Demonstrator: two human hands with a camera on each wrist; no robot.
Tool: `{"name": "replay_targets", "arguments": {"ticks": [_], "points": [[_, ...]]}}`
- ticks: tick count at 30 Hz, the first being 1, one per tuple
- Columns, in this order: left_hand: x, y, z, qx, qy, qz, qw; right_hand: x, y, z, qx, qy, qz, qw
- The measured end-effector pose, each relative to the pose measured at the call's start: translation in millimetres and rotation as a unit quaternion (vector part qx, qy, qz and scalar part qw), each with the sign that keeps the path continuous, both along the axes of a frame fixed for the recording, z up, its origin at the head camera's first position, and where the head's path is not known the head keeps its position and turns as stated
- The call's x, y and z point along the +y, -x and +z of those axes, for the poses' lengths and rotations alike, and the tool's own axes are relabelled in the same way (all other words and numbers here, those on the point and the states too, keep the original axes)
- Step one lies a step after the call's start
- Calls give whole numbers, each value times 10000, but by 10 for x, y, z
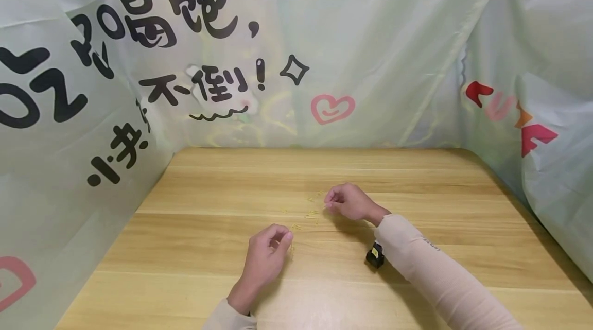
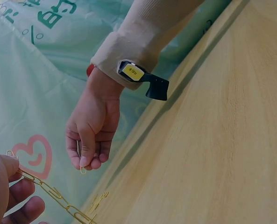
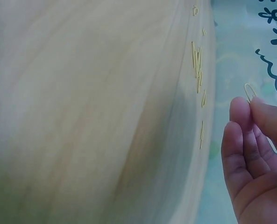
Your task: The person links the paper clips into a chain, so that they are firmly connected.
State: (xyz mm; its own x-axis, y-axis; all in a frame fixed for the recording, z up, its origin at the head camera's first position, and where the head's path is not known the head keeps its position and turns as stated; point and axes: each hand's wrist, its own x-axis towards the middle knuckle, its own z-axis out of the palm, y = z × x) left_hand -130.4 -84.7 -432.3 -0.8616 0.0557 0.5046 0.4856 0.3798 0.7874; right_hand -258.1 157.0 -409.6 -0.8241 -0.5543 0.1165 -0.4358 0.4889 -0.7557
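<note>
My left hand (image 1: 267,255) pinches the end of a chain of linked gold paper clips (image 2: 54,192) between thumb and forefinger, and the chain hangs toward the table. Farther forward and to the right, my right hand (image 1: 352,201) is raised over the table. Thumb and forefinger there pinch a single gold paper clip (image 3: 246,87), its looped end sticking out past the fingertips. The two hands are apart, and the single clip does not touch the chain. Loose paper clips (image 1: 311,214) lie scattered on the table between the hands.
The wooden table (image 1: 185,253) has pale printed cloth (image 1: 394,62) hanging behind it and at both sides. A small black device with a yellow label (image 1: 375,255) sits at the right wrist, by the beige sleeve (image 1: 440,268).
</note>
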Motion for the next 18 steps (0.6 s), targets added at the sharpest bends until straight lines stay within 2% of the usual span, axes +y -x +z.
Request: {"name": "replay_targets", "arguments": {"ticks": [8, 18], "points": [[-2, 17, -17, 50, 94, 3, 9999, -36, -32, 52, -276, 77, -155, 9995], [-2, 12, -10, 66, 100, 0, 9999, -73, -81, 103, -198, 193, 13, 9996]]}}
